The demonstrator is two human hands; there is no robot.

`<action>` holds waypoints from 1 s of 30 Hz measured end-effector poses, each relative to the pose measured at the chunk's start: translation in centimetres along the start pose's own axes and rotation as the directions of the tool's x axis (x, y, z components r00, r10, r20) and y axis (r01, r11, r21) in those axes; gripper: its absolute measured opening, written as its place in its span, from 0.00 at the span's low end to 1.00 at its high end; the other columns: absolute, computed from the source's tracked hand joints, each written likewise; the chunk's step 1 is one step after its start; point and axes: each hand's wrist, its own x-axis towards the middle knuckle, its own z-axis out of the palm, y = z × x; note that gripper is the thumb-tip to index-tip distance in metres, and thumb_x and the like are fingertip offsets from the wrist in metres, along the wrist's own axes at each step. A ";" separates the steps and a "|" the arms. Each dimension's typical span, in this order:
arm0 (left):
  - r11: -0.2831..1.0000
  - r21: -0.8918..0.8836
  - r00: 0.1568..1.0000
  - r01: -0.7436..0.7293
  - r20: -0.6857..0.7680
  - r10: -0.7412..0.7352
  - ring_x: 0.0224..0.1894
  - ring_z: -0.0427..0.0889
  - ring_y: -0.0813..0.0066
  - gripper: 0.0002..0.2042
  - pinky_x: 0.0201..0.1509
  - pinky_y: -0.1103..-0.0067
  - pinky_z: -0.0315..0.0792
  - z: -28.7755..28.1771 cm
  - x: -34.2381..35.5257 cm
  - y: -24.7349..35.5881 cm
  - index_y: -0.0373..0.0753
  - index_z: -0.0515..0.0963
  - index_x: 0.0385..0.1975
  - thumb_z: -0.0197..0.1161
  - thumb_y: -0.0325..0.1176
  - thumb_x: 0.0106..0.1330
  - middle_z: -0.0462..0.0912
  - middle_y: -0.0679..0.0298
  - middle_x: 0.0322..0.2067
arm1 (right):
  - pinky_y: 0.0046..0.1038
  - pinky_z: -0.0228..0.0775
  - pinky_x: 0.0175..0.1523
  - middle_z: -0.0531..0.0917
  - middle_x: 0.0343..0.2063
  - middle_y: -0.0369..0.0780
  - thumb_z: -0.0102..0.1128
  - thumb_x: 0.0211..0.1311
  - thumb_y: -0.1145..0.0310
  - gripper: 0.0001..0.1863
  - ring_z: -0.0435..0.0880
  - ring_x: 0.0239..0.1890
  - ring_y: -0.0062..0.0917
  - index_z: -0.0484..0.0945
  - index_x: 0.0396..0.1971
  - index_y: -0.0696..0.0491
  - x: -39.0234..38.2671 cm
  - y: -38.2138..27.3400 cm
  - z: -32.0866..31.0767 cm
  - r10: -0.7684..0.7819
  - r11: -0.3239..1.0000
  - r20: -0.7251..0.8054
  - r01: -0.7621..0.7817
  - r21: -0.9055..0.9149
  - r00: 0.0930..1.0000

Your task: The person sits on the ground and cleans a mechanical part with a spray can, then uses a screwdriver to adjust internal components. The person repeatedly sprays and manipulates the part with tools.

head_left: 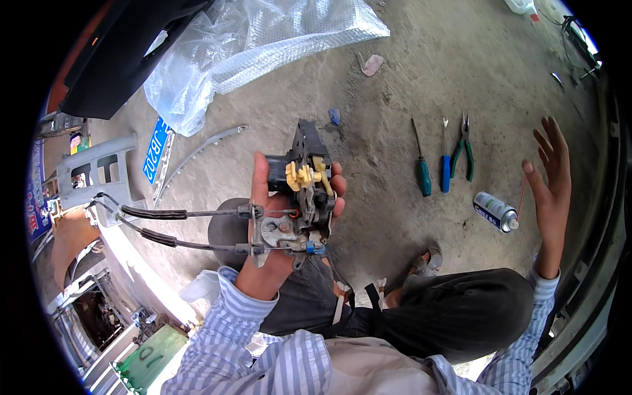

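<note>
My left hand (266, 268) is wrapped around a car door latch (306, 181), thumb on one side and fingertips on the other. The latch has a black housing, yellow plastic parts, a grey metal plate and a small blue clip. Two black cables (191, 214) run out from it to the left. At the far right, my right hand (552, 181) is raised with its fingers apart and holds nothing. Nearest to it, a spray can (495, 210) lies on its side on the floor, with a thin red straw (522, 195) at its nozzle.
On the concrete floor lie a green-handled screwdriver (422, 164), a blue-handled tool (446, 168) and green-handled pliers (465, 148). Bubble wrap (283, 39) is spread beyond, beside a black panel (125, 59). A blue plate (158, 150) and a curved strip (197, 155) lie left.
</note>
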 end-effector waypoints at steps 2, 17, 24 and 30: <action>1.000 -0.004 0.999 0.021 0.025 -0.021 0.52 0.82 0.53 0.44 0.55 0.63 0.82 0.1 0.1 0.2 0.23 0.67 0.59 0.45 0.69 0.68 0.77 0.43 0.52 | 0.45 0.54 0.73 0.61 0.71 0.47 0.68 0.59 0.61 0.43 0.62 0.72 0.41 0.58 0.72 0.51 -4.0 3.7 -1.4 0.129 0.989 -0.124 -0.137 -0.055 0.984; 0.987 0.160 0.989 -0.034 -0.140 0.056 0.53 0.81 0.59 0.41 0.54 0.66 0.83 0.6 0.9 0.0 0.28 0.70 0.57 0.42 0.68 0.70 0.78 0.50 0.50 | 0.35 0.58 0.71 0.63 0.68 0.50 0.65 0.65 0.69 0.40 0.63 0.70 0.35 0.53 0.72 0.57 -17.5 16.6 7.1 0.555 0.767 -0.136 -0.442 0.465 0.821; 0.886 0.453 0.978 -0.101 -0.119 0.172 0.54 0.81 0.63 0.38 0.55 0.69 0.81 2.1 1.3 0.1 0.33 0.74 0.55 0.38 0.67 0.72 0.80 0.52 0.49 | 0.37 0.62 0.68 0.70 0.63 0.50 0.67 0.63 0.68 0.38 0.72 0.65 0.41 0.58 0.70 0.55 -15.4 16.8 10.1 0.347 0.931 -0.482 -0.357 0.073 0.805; 0.649 0.745 0.954 -0.152 -0.062 0.295 0.45 0.85 0.66 0.37 0.51 0.75 0.82 5.0 5.7 2.6 0.34 0.75 0.52 0.41 0.67 0.71 0.82 0.53 0.45 | 0.35 0.70 0.61 0.76 0.58 0.47 0.71 0.52 0.70 0.39 0.78 0.59 0.35 0.64 0.66 0.54 -7.8 8.6 3.6 0.355 0.921 -0.184 -0.309 0.236 0.917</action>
